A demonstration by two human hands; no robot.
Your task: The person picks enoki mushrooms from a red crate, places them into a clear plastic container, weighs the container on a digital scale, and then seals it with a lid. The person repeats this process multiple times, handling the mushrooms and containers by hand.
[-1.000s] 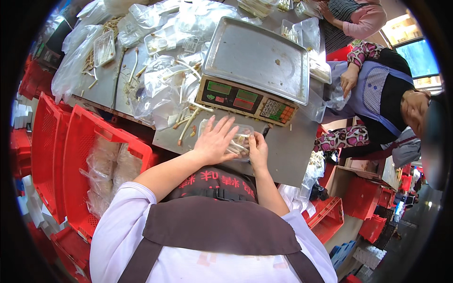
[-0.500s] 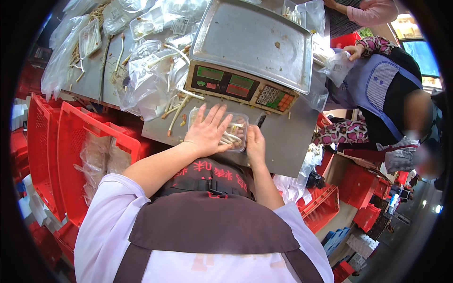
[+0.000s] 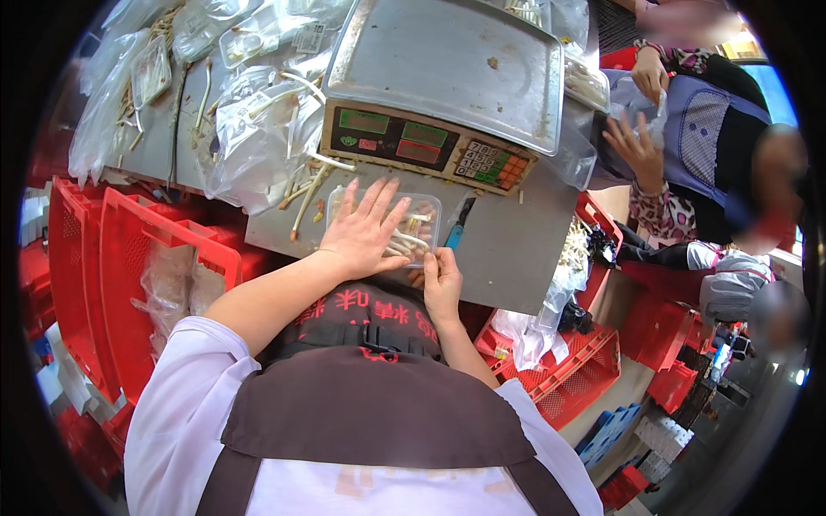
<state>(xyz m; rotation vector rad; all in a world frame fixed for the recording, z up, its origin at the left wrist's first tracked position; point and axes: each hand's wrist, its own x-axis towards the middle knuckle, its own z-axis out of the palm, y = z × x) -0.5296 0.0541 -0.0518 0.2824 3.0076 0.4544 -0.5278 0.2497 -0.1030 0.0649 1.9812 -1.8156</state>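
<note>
A clear plastic tray (image 3: 432, 211) holding pale, mushroom-like stalks lies on the grey metal table, close to my body. Flat across its left part rests my left hand (image 3: 368, 225), fingers stretched and slightly spread, covering some of the stalks. At the tray's near right corner my right hand (image 3: 441, 279) pinches the edge between thumb and fingers; the fingers underneath are partly hidden. Just right of the tray lies a knife (image 3: 459, 225) with a turquoise handle and a dark blade. Loose stalks (image 3: 310, 199) are scattered to the left.
A digital scale (image 3: 439, 77) with a metal pan stands directly beyond the tray. Plastic bags (image 3: 249, 155) and more packed trays (image 3: 151, 73) cover the far left. Red crates (image 3: 163, 232) flank me. At the right, a co-worker's hands (image 3: 641, 150) handle a clear bag.
My right hand has slid from the tray's right side to its near corner and pinches there. The knife beside it is now uncovered. The co-worker's second hand has come into view.
</note>
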